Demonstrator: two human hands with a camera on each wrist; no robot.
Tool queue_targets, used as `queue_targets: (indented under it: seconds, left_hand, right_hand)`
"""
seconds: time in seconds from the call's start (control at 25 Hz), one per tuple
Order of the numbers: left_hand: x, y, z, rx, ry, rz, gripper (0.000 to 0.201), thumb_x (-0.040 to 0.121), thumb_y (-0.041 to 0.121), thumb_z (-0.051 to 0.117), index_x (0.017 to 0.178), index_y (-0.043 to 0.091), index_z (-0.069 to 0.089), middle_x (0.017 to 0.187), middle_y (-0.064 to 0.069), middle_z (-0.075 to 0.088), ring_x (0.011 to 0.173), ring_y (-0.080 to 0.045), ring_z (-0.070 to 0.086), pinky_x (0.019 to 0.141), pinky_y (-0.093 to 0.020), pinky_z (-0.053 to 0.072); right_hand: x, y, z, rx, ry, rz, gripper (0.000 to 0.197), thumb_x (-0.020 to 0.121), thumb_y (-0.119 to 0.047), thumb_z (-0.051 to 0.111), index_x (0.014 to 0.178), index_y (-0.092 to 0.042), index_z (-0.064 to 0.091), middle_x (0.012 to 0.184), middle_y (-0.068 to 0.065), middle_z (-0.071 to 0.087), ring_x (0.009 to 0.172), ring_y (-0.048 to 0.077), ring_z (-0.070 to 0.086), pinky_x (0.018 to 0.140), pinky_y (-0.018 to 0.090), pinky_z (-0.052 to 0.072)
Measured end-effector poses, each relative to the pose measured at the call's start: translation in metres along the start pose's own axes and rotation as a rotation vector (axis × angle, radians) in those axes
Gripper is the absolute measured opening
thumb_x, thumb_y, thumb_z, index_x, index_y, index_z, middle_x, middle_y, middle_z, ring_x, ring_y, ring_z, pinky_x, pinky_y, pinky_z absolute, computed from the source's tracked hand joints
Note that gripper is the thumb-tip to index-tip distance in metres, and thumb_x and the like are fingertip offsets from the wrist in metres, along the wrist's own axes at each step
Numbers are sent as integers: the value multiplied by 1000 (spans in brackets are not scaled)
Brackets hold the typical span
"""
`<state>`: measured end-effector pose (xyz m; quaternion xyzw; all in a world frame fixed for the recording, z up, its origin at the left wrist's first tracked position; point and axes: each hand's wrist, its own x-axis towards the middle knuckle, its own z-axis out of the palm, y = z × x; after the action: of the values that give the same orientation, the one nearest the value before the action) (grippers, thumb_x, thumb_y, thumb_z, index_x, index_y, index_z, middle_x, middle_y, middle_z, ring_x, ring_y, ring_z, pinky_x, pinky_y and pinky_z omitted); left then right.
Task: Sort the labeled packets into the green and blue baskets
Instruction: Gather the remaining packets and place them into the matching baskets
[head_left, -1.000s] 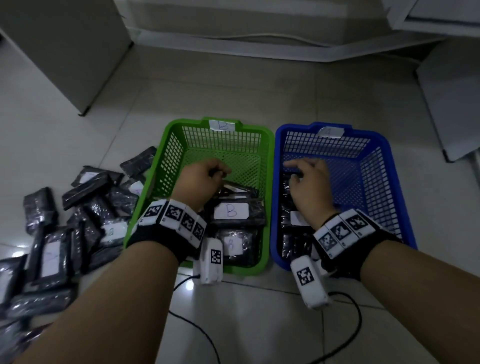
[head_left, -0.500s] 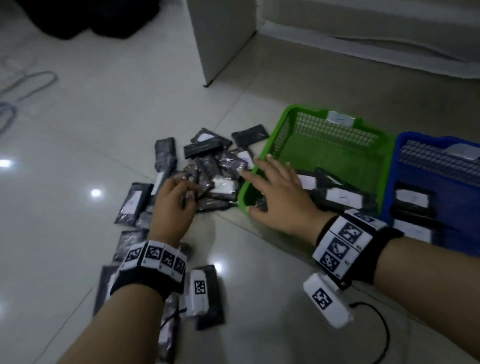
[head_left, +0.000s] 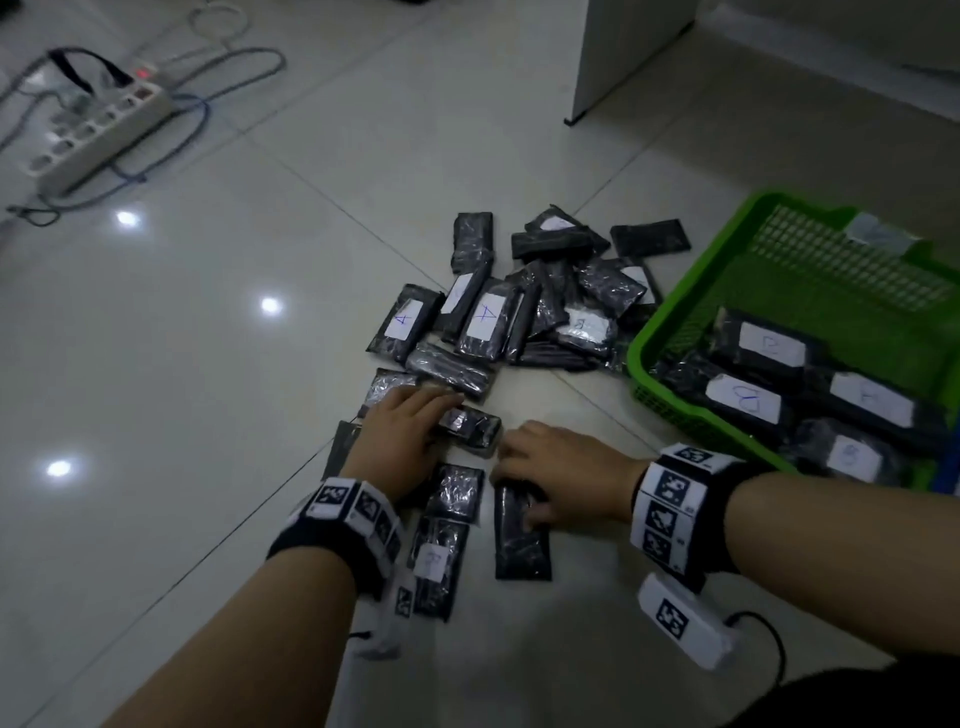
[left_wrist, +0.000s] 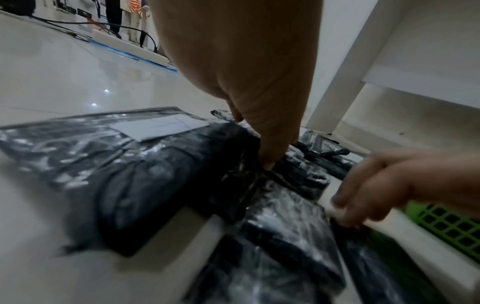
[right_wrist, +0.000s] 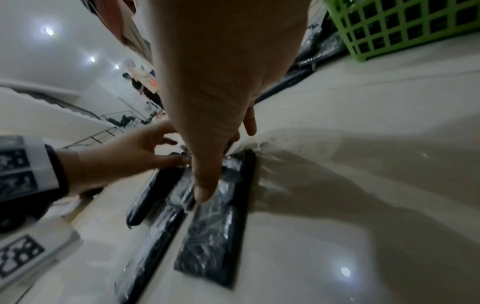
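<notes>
A pile of black packets (head_left: 545, 312) with white labels lies on the tiled floor, two of them marked A (head_left: 488, 314). At the right stands the green basket (head_left: 670, 410), holding several packets labelled B (head_left: 743, 400). Only a sliver of the blue basket (head_left: 950, 480) shows. My left hand (head_left: 447, 415) lies over a crumpled packet (head_left: 475, 428) below the pile, its thumb (left_wrist: 267, 160) dug into the wrap. Beside it, my right hand (head_left: 511, 478) pinches the far end of a label-down packet (head_left: 522, 545), thumb (right_wrist: 205, 193) on top.
More packets lie under and beside my left wrist, one labelled B (head_left: 431, 561). A white power strip (head_left: 93, 135) with tangled cables sits at the far left. A white cabinet (head_left: 623, 52) stands behind the pile. A black cable (head_left: 774, 644) trails from my right wrist.
Both hands have left the baskets and swung left to the floor pile. The left hand moved nearer onto a packet, and the right hand came down from the green basket's corner onto another.
</notes>
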<state>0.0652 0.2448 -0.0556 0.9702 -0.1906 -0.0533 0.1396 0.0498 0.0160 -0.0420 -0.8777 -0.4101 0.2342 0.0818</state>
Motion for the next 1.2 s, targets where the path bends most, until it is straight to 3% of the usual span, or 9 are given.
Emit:
queue_targets:
  seconds: [0.12,0.24,0.36,0.52,0.64,0.76,1.04,1.12,1.2]
  left_hand:
    - [18,3,-1,35,-70,-75,51,78,25,66,127,28,55,128,4,56,121,-24,45,103,-41,35]
    - [27,5,-5,-38,-135,-86,49,69,32,72,115,28,59,118,4,55,113,-20,48,103,-37,36]
    - [35,17,-16,-279,-48,-130,45,66,25,74,108,26,57,109,5,56,100,-15,54,93,-35,47]
    - [55,18,-26,-585,120,-258,39,69,28,75,103,27,58,106,6,56,93,-10,57,86,-32,50]
    - [70,27,-30,-831,245,-315,39,70,24,74,108,27,63,108,5,64,97,-8,63,92,-34,52]
    - [83,50,-30,-935,259,-312,43,74,18,74,115,24,64,115,1,63,101,-2,61,96,-27,49]
    - [103,107,-25,-1042,276,-253,43,74,22,77,115,24,62,113,4,65,105,-6,62,96,-38,51]
    - [109,127,-22,-1071,263,-216,43,71,24,78,112,27,62,111,6,66,104,-7,62,95,-39,52]
    - [115,148,-20,-1078,227,-178,42,71,26,78,110,29,63,111,7,66,105,-7,62,94,-38,52]
  right_hand:
    - [-8,7,9,-146,-103,-56,77,68,-45,74,134,-25,40,134,2,41,118,23,37,91,39,45]
    - [-13,11,6,-111,-66,-18,57,72,-39,71,120,-19,47,122,2,46,109,21,41,85,38,48]
    - [-18,18,-15,159,5,124,36,78,-32,62,111,-20,54,110,1,53,102,19,50,83,34,47]
    - [-29,38,-57,569,314,359,17,79,-21,61,95,-16,65,85,7,68,77,23,64,72,34,56]
    - [-39,48,-82,1049,478,442,21,84,0,61,106,-1,61,89,24,65,69,30,60,54,31,52]
    - [-53,59,-92,1230,681,486,25,85,4,59,108,-6,54,92,20,61,71,29,57,51,31,48]
    - [-103,96,-99,1210,1084,716,11,92,-11,53,90,-18,61,81,8,63,56,12,56,44,21,41]
    - [-125,124,-99,1095,1279,824,8,88,-18,53,87,-19,61,84,8,66,67,19,62,53,27,47]
    - [-149,153,-93,955,1324,994,18,84,-24,51,97,-17,61,96,14,67,85,34,64,68,36,48]
